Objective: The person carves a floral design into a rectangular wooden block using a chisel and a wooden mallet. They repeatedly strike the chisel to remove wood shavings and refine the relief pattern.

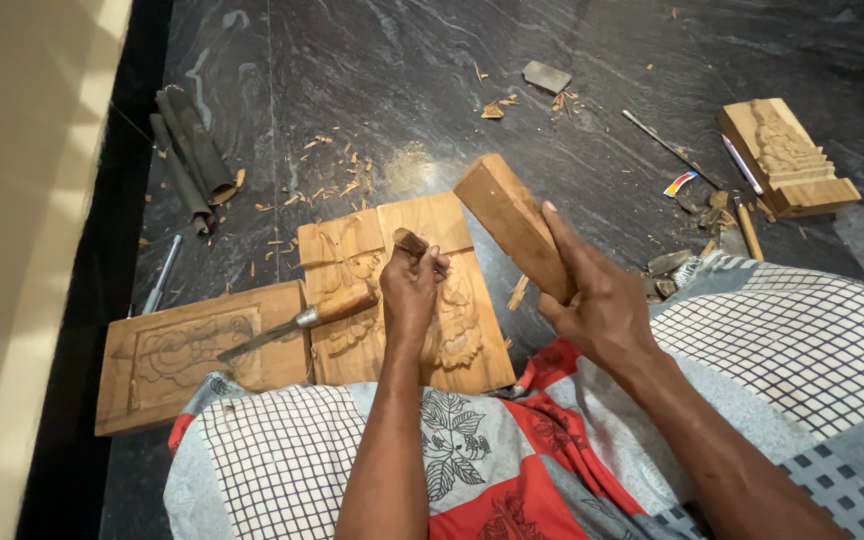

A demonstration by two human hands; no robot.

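Wall, pale and plain, fills the far left edge, and next to it the dark stone floor begins. On the floor near the wall lie 3 dark rolled tubes, and below them a thin metal tool. Wood chips are scattered beside.

Lower left, a carved panel lies flat on the floor. A spare chisel with wooden handle rests across its right end, blade pointing left.

Just beside it to the right lies a second panel, half carved with relief. The left hand is over this panel; its fingers are closed tight around a chisel, of which only the brown handle top shows above the fist. I cannot tell if the blade touches the wood.

The right hand is raised just right of the panel. Its fingers wrap around the lower end of a wooden block, which tilts up and to the left, near the chisel top but apart from it.

Both arms come over a checked cloth with a red printed part on the lap.

Far right, more small tools and chips lie on the floor, and a third carved piece stands behind them. No container is visible; everything lies loose on the floor.
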